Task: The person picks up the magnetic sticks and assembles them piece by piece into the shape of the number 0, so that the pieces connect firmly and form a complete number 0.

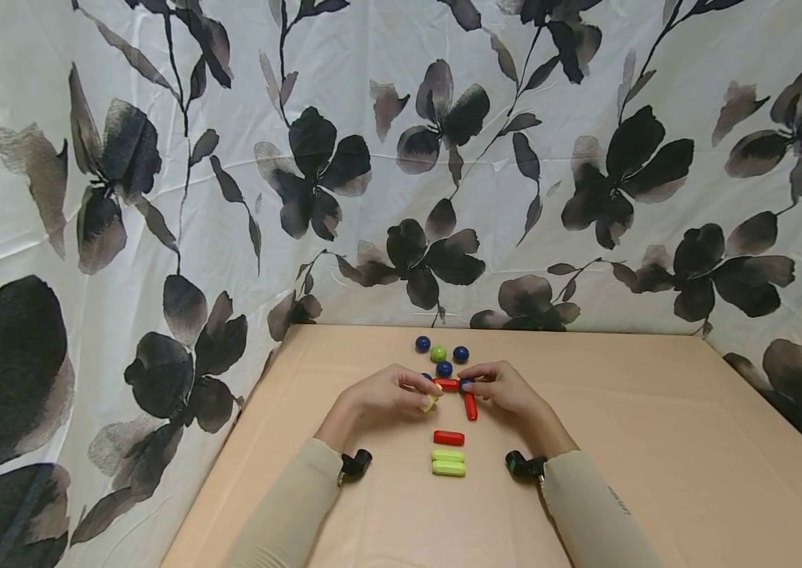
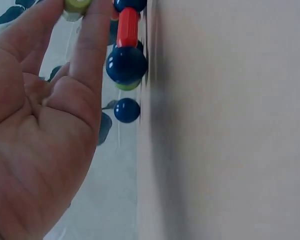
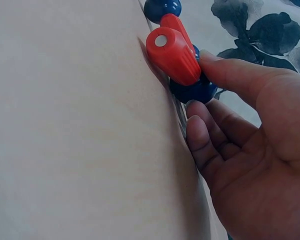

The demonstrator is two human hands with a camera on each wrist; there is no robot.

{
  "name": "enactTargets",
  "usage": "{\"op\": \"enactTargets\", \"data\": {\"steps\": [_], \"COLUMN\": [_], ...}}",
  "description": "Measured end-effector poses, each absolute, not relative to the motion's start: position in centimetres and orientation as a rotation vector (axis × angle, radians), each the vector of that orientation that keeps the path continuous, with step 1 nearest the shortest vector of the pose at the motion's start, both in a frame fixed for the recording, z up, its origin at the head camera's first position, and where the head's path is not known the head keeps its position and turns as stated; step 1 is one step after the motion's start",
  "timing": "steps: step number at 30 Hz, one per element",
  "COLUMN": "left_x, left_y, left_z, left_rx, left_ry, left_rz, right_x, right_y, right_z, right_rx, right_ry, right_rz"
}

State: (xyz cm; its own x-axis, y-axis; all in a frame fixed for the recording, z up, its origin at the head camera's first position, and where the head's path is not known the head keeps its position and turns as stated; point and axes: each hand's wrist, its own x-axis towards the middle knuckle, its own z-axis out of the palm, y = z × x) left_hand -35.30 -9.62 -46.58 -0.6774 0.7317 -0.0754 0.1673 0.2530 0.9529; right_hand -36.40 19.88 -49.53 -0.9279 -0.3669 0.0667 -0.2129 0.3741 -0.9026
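My left hand [image 1: 390, 392] pinches a yellow-green magnetic rod [image 1: 429, 404] between thumb and fingertips; its end [image 2: 77, 6] shows at the top of the left wrist view. Opposite it, my right hand [image 1: 511, 388] holds a blue ball [image 3: 194, 92] between thumb and fingers. One red rod [image 1: 471, 406] extends from this ball toward me, its pale round end facing the right wrist camera. Another red rod [image 1: 447, 384] runs from the held ball to a second blue ball [image 2: 126, 65], which my left fingers partly hide in the head view.
Beyond the hands lie loose blue balls [image 1: 423, 344] and a green ball [image 1: 438, 353]. Nearer me on the table [image 1: 372, 521] are a red rod [image 1: 448, 438] and two yellow-green rods [image 1: 448, 468] side by side. A floral cloth [image 1: 344, 292] hangs behind the table's far edge.
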Motion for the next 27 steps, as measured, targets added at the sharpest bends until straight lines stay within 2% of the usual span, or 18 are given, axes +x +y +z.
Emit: {"op": "enactTargets", "data": {"steps": [10, 27], "left_x": [-35.7, -35.5], "left_y": [-10.7, -9.2], "left_z": [-46.8, -47.1], "left_rx": [0.711, 0.553], "left_ry": [2.045, 2.131], "left_rz": [1.422, 1.469], "right_x": [-36.4, -36.5], "right_y": [19.9, 19.9], "right_z": [-49.6, -49.6], "right_rx": [-0.535, -0.511], "right_ry": [2.474, 2.465], "right_rz": [-1.609, -1.601]}}
